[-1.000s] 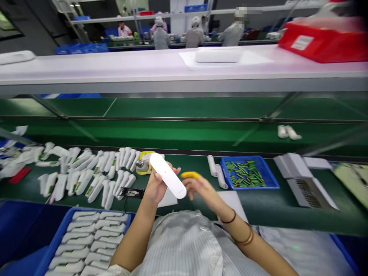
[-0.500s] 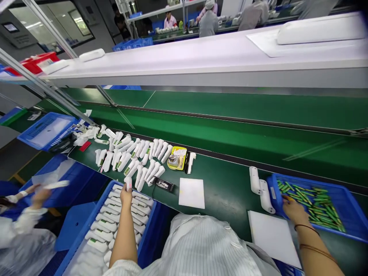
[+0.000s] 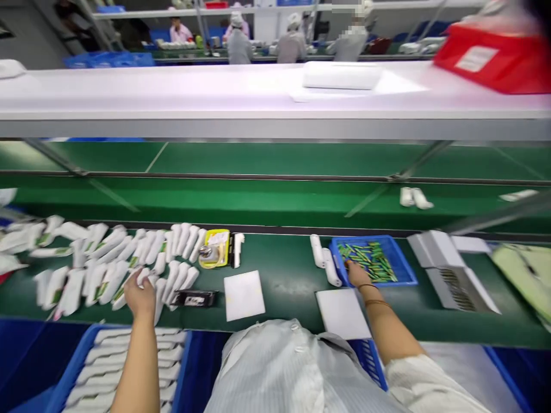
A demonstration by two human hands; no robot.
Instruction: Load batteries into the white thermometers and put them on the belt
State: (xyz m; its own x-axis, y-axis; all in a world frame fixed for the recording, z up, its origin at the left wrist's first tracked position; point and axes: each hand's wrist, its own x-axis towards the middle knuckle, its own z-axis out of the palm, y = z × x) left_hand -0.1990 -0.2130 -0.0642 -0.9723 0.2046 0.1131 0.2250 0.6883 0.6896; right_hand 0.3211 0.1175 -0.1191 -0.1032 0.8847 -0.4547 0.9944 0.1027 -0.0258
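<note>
Green slim pieces (image 3: pixel 375 261) lie in a blue tray (image 3: pixel 401 258); the person's right hand (image 3: pixel 357 275) reaches in at its left end, its grip impossible to tell. Well left of the tray, the left hand (image 3: pixel 141 292), fingers bent, is over white handle-shaped parts (image 3: pixel 112 282); whether it grips one is unclear. Two white cylinders (image 3: pixel 331 268) lie just left of the tray.

Bright light bleaches the white shelf (image 3: pixel 150 92) almost featureless, the green panel (image 3: pixel 241 201) beneath glows brighter at its middle, the grey wall (image 3: pixel 38 45) behind sits dimmer, and blur smears the red bin (image 3: pixel 503 66) beside a blackened upper-right corner
</note>
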